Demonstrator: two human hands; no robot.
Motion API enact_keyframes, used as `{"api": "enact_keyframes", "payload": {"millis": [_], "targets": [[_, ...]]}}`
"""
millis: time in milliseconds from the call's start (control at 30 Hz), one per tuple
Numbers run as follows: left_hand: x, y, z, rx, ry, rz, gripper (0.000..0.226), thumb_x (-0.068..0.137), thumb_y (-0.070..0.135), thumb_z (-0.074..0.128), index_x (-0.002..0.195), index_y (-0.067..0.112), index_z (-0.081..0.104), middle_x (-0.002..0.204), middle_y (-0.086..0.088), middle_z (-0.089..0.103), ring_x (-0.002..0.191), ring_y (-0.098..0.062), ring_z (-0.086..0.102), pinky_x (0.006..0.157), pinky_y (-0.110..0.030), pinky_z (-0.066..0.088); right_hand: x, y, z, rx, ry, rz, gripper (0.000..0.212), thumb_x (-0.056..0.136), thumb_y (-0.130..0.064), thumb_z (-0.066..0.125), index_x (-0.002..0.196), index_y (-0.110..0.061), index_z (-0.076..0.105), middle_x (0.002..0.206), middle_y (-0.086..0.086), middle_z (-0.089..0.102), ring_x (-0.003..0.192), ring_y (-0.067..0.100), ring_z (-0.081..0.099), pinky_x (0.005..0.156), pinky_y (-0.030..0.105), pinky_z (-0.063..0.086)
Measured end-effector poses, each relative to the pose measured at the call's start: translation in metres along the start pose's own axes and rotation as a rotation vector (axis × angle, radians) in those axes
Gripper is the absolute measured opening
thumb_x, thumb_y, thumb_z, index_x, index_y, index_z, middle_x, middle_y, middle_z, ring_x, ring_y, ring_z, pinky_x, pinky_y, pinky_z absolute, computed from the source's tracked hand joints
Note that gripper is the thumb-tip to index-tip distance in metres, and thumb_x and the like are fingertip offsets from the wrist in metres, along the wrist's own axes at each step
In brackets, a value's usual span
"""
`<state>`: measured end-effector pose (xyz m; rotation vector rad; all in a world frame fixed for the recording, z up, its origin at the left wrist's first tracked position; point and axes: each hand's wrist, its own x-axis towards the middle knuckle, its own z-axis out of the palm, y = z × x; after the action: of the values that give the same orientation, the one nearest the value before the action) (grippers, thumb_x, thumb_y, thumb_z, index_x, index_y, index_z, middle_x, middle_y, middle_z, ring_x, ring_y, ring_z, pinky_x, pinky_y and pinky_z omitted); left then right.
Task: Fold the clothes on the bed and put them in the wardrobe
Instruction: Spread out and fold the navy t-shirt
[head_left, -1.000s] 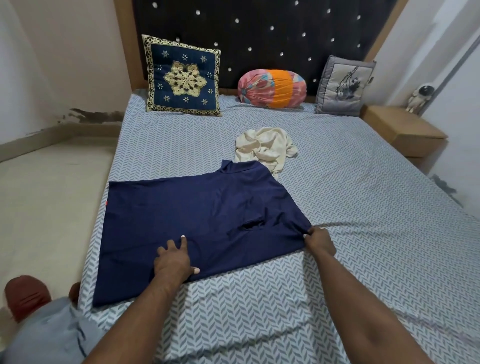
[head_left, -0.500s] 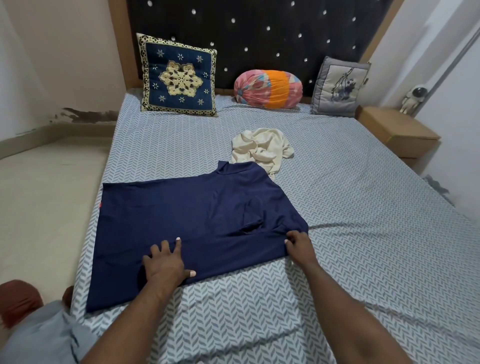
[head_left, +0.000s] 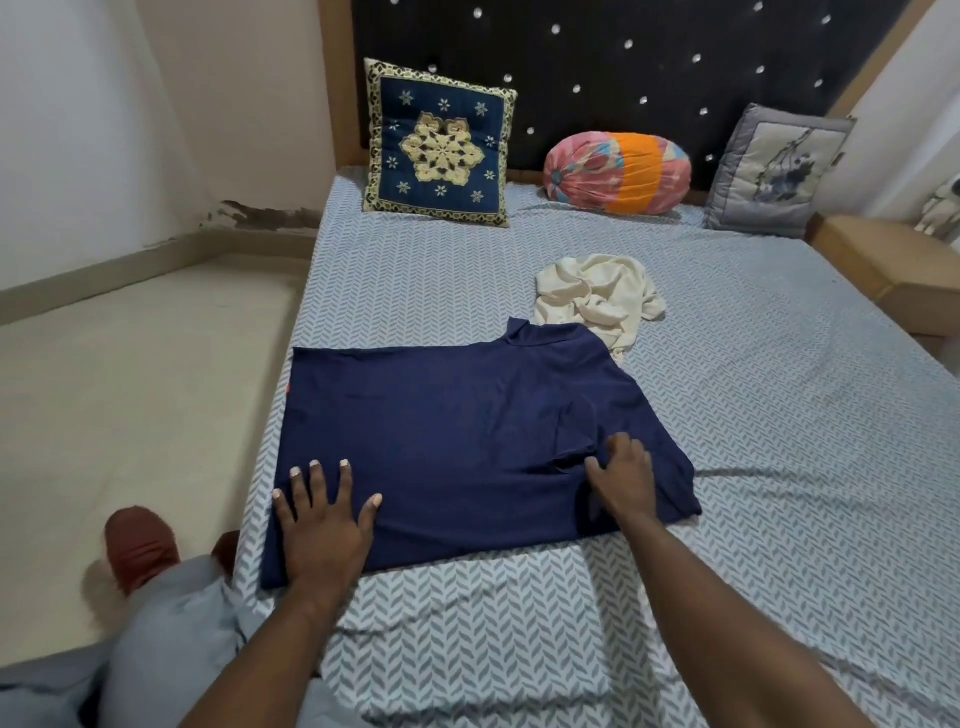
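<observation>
A navy blue shirt (head_left: 467, 431) lies spread flat on the near left part of the bed (head_left: 779, 441), its collar pointing toward the pillows. My left hand (head_left: 322, 514) presses flat on the shirt's near left corner with fingers spread. My right hand (head_left: 621, 478) is on the shirt's right part, fingers curled into the cloth at a crease where the sleeve is folded inward. A crumpled cream garment (head_left: 597, 299) lies just beyond the shirt's collar. No wardrobe is in view.
Three cushions lean on the dark headboard: a blue patterned one (head_left: 441, 145), a pink and orange bolster (head_left: 618, 174) and a grey one (head_left: 774, 171). A wooden nightstand (head_left: 893, 265) stands at the right. The floor (head_left: 130, 389) and my knee lie left of the bed.
My right hand has carried the shirt's right sleeve tip leftward onto the body of the shirt. My left hand has slid toward the near left corner. The camera has swung right.
</observation>
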<state>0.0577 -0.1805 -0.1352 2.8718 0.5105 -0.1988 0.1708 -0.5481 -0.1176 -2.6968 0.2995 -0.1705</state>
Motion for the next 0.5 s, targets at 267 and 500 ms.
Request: {"api": "enact_keyframes", "payload": {"millis": [267,500], "targets": [[0.090,0.002,-0.015,0.054,-0.058,0.177,0.082,0.089,0.067,0.011,0.149,0.017,0.038,0.154,-0.021,0.031,0.144,-0.039,0.024,0.118,-0.054,0.010,0.059,-0.111,0.053,-0.164,-0.368,-0.310,0.050,0.088,-0.045,0.062,0.128,-0.015,0.052,0.125,0.011,0.053,0.115,0.032,0.046,0.100,0.041,0.041],[0.190,-0.013,-0.037,0.125,0.020,0.228,0.067,0.099,0.056,0.031,0.155,0.023,0.019,0.161,-0.012,0.018,0.146,-0.033,0.019,0.116,-0.047,0.016,0.147,-0.167,0.079,-0.307,-0.399,-0.251,0.047,0.093,-0.028,0.054,0.137,-0.014,0.044,0.133,0.019,0.050,0.122,0.039,0.045,0.103,0.042,0.036]]}}
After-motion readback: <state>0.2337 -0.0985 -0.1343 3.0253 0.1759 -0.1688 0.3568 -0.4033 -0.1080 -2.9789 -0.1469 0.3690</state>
